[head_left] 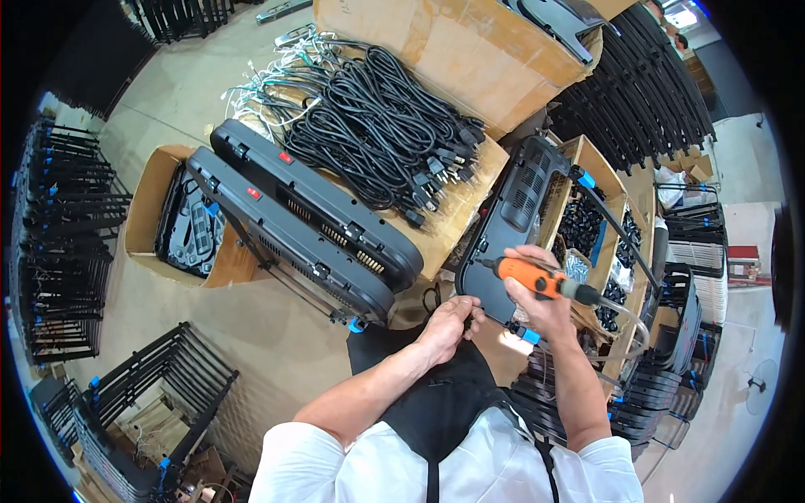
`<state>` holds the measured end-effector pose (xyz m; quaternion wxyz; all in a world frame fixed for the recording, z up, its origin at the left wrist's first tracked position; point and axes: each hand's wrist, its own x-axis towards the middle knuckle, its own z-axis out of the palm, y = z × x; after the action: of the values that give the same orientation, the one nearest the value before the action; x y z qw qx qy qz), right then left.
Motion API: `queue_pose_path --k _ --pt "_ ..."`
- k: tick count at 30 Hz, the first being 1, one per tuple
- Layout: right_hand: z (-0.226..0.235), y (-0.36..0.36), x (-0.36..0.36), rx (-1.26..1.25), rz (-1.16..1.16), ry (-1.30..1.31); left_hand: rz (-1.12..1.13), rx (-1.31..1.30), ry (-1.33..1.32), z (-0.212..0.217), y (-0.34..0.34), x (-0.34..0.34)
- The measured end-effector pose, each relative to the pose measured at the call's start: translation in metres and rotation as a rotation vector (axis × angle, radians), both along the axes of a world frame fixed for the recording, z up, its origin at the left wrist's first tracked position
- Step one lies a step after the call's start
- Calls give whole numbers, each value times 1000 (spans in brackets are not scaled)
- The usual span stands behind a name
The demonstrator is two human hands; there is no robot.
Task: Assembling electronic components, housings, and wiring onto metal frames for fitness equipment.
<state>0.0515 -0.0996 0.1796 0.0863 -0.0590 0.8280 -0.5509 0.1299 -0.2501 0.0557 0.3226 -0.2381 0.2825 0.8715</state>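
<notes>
My right hand (549,308) is wrapped round an orange electric screwdriver (530,276), whose tip points left over a black plastic housing (493,251). That housing lies flat in front of me and has vented grilles toward its far end. At its near left corner my left hand (449,327) is closed in a pinch; what sits between the fingertips is too small to make out. Two long black housings with red switches, the nearer one (281,230) and the farther one (323,197), stand on edge to the left.
Bundled black power cords (369,117) with plugs and bare wire ends cover a cardboard surface ahead. A wooden bin (605,201) of small black parts and screws stands at the right. An open carton (151,226) sits at the left. Stacked black frames (625,92) rise at the far right.
</notes>
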Motion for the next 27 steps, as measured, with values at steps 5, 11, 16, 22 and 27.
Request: queue_pose_path --k 5,11,16,22,27 --pt "36 36 7 -134 -114 16 -8 107 39 -1 12 -28" --pt "44 84 -14 -205 -162 18 117 250 -162 9 54 -83" --pt "38 132 -51 -235 -161 28 156 337 -219 22 108 -142" --pt "41 193 -105 -187 -133 11 164 408 -258 23 172 -200" --pt "45 239 -153 -88 -107 12 82 404 -252 24 212 -244"
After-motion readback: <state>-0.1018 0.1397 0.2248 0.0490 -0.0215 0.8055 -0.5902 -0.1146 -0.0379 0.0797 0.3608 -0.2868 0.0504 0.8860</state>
